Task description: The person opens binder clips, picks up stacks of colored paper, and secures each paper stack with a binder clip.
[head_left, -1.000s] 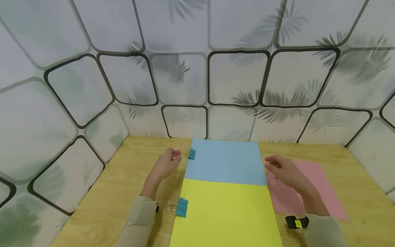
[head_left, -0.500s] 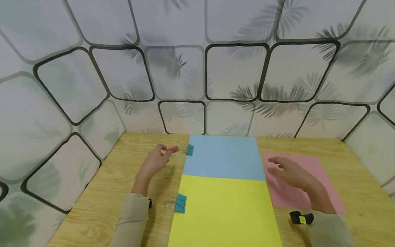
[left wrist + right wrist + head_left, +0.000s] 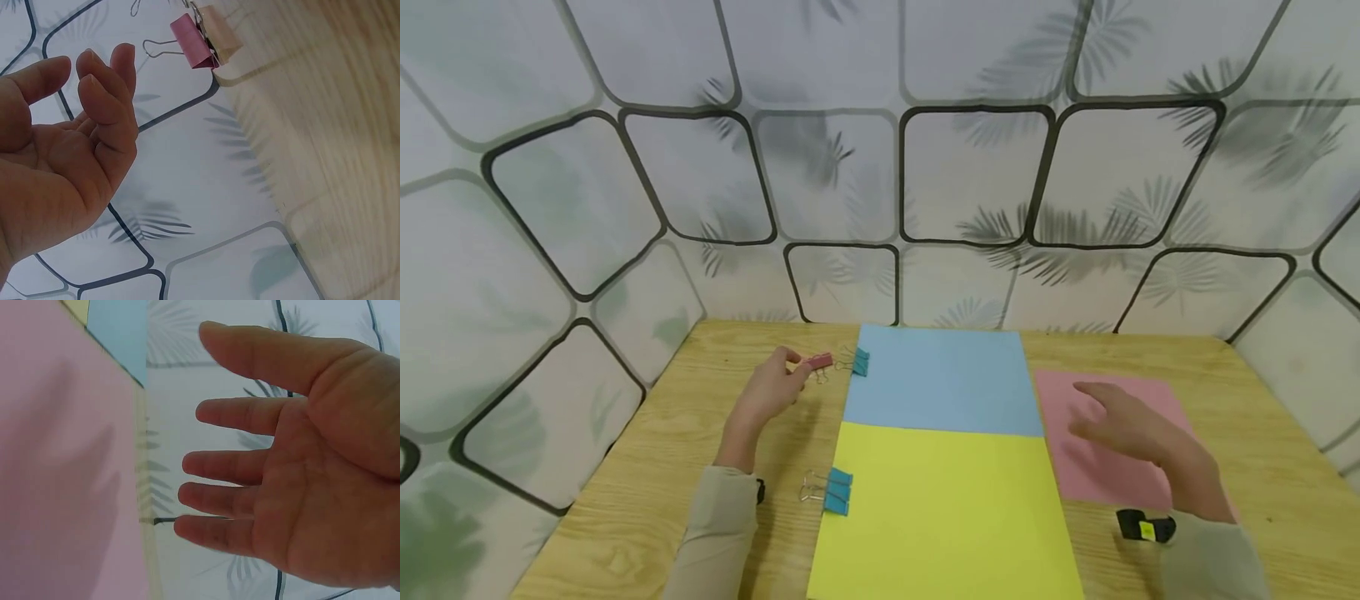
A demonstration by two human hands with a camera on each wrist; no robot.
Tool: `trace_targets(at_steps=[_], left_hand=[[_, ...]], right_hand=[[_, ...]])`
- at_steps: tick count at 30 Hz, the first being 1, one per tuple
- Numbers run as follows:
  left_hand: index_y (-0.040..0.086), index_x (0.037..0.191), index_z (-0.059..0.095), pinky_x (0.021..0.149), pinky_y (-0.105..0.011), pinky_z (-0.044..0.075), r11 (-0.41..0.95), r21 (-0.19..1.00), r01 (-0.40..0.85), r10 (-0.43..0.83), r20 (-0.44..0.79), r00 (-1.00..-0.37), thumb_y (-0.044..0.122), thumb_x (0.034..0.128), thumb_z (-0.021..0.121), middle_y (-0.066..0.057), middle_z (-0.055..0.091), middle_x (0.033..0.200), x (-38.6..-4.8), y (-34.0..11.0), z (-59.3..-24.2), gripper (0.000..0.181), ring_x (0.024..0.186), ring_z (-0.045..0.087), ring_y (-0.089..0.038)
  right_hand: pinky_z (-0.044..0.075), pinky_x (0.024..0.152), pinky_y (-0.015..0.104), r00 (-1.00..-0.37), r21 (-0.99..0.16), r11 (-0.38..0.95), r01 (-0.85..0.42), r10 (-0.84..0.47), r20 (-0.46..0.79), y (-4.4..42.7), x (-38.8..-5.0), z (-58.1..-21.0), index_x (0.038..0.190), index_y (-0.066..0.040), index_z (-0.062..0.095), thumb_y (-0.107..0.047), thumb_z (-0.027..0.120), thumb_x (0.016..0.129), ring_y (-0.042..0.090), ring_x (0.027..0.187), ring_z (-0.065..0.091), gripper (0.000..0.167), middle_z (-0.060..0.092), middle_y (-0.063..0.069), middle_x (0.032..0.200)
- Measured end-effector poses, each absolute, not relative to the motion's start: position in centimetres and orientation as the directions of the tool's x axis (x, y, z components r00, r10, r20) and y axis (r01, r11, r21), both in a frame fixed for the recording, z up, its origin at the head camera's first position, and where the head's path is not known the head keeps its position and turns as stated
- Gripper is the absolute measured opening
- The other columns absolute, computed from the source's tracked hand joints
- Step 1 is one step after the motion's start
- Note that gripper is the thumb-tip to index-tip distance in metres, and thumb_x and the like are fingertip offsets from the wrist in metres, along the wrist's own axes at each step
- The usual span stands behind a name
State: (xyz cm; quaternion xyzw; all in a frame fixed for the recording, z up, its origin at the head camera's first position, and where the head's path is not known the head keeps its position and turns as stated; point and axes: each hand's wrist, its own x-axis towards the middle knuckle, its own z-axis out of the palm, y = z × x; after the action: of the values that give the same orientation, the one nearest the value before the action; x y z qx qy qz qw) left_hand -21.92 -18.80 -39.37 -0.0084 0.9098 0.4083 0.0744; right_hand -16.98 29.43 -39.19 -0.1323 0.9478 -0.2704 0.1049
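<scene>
My left hand (image 3: 767, 387) is beside a pink binder clip (image 3: 818, 361) at the back left of the table. In the left wrist view a gap separates the loosely bent fingers of this hand (image 3: 69, 137) from the clip (image 3: 190, 40), which rests on the wood. My right hand (image 3: 1127, 425) hovers over a pink sheet of paper (image 3: 1075, 479) with its fingers spread and nothing held, as the right wrist view of the hand (image 3: 312, 475) also shows. Between the hands lie a blue sheet (image 3: 947, 379) and a yellow sheet (image 3: 947, 508), edge against edge.
One teal binder clip (image 3: 861, 362) grips the blue sheet's left edge. Another teal binder clip (image 3: 838, 492) sits on the yellow sheet's left edge, wire handles pointing outward. A patterned wall (image 3: 842, 283) borders the wooden table (image 3: 647, 492) at the back and left.
My left hand has let go of the pink binder clip, leaving it on the table near the upper teal clip. My right hand has shifted slightly right and its fingers have spread.
</scene>
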Motion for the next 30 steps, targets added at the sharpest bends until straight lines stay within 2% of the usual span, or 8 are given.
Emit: trace_targets(at_steps=[7,15,25,30], left_hand=[[-0.003,0.135,0.043,0.051,-0.027,0.036,0.659,0.748,-0.081,0.051,-0.151,-0.987,0.027,0.1059,0.043,-0.022,0.063,0.099,-21.9,-18.9,-39.4,0.041,0.058,0.046,-0.015],[-0.001,0.131,0.046,0.052,-0.028,0.037,0.664,0.743,-0.08,0.059,-0.159,-0.986,0.027,0.1059,0.042,-0.023,0.063,0.101,-21.7,-19.0,-39.4,0.038,0.061,0.047,-0.018],[-0.001,0.13,0.047,0.056,-0.029,0.04,0.672,0.736,-0.079,0.074,-0.173,-0.982,0.028,0.1066,0.042,-0.023,0.063,0.103,-21.5,-19.2,-39.9,0.038,0.068,0.053,-0.019],[0.0,0.129,0.048,0.055,-0.029,0.039,0.676,0.733,-0.082,0.074,-0.179,-0.981,0.029,0.1064,0.042,-0.021,0.062,0.101,-21.4,-19.2,-40.0,0.037,0.067,0.052,-0.019]], right_hand=[[0.035,0.093,0.074,-0.946,-0.427,0.883,-0.192,-0.283,-0.16,31.1,-17.3,-39.6,0.146,0.015,0.03,-0.029,0.079,0.081,0.066,0.129,0.026,0.092,0.024,0.049,0.143],[0.031,0.096,0.076,-0.945,-0.409,0.896,-0.174,-0.268,-0.187,33.1,-17.6,-40.6,0.144,0.019,0.029,-0.027,0.084,0.073,0.069,0.128,0.022,0.101,0.02,0.054,0.14],[0.02,0.103,0.076,-0.922,-0.44,0.895,-0.068,-0.225,-0.315,34.4,-17.2,-41.8,0.146,0.015,0.027,-0.027,0.083,0.076,0.066,0.134,0.013,0.099,0.011,0.051,0.145],[0.018,0.104,0.076,-0.915,-0.435,0.899,-0.054,-0.219,-0.338,34.3,-17.0,-41.9,0.147,0.015,0.027,-0.028,0.082,0.078,0.065,0.135,0.011,0.098,0.01,0.051,0.145]])
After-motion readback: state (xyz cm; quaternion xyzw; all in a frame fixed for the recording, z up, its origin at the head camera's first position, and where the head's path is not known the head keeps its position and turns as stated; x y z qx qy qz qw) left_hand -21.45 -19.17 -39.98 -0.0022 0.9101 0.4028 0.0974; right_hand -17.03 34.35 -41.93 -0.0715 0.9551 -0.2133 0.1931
